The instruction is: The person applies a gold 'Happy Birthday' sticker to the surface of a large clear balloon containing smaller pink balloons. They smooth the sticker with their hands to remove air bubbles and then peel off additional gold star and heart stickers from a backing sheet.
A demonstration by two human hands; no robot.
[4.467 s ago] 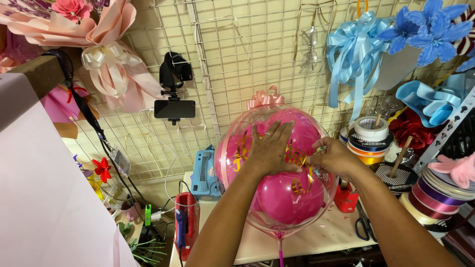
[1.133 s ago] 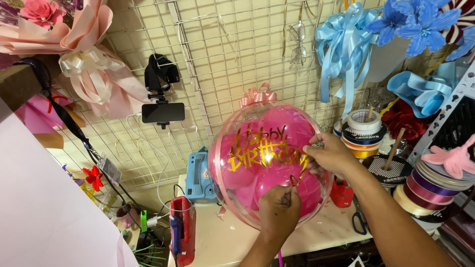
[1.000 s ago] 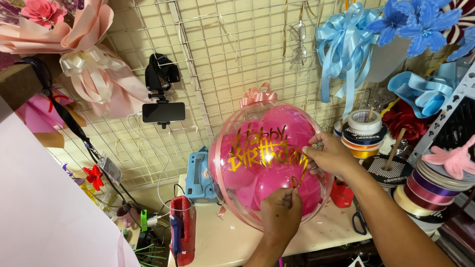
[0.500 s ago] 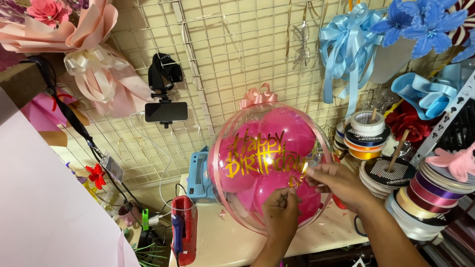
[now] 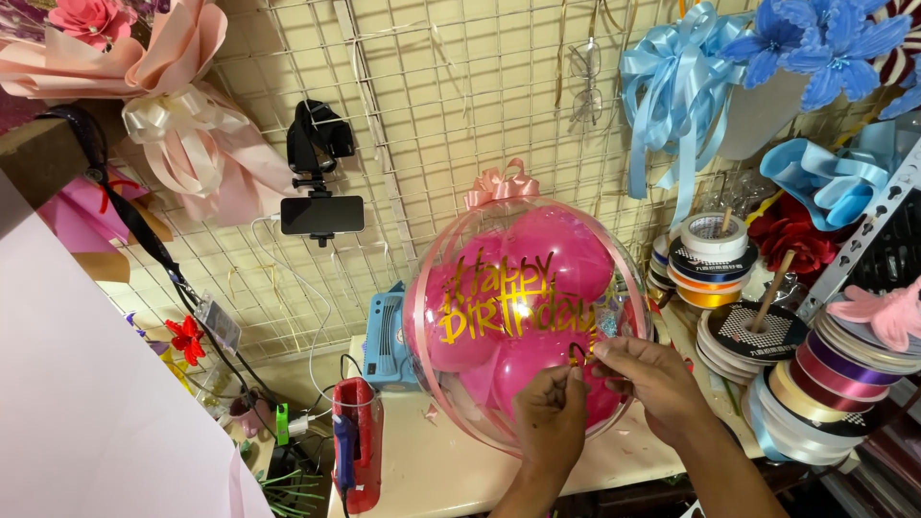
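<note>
A wire grid wall (image 5: 451,115) fills the back of the view, and many decorations hang on it. In front of it, on a pale tabletop (image 5: 432,470), stands the biggest thing near the hands: a large clear balloon (image 5: 526,321) with pink balloons inside and gold letters stuck on its front. A small pink ribbon bow (image 5: 501,184) sits on top of it. The balloon is in the middle of the view, between the blue machine and the ribbon spools.

At upper left hangs a pink paper bouquet (image 5: 144,58) with a cream bow. At upper right there is a light blue ribbon bow (image 5: 672,86), and beside it blue paper flowers (image 5: 825,43). On the right side stand stacks of ribbon spools (image 5: 835,384) in many colours, and rolls of tape (image 5: 708,259) just beside the balloon.

A small blue machine (image 5: 387,336) stands behind the balloon on the left. A red holder (image 5: 357,451) with a blue tool in it stands at the left edge of the tabletop. A black phone (image 5: 322,215) is fixed on a mount on the grid.

The left hand (image 5: 552,417) is raised before the lower part of the balloon, its fingers closed in a pinch. The right hand (image 5: 652,384) is just beside it, also pinching. Between them both hold a thin dark piece (image 5: 578,353), touching the balloon surface under the gold letters; it is too small to tell exactly what it is.
</note>
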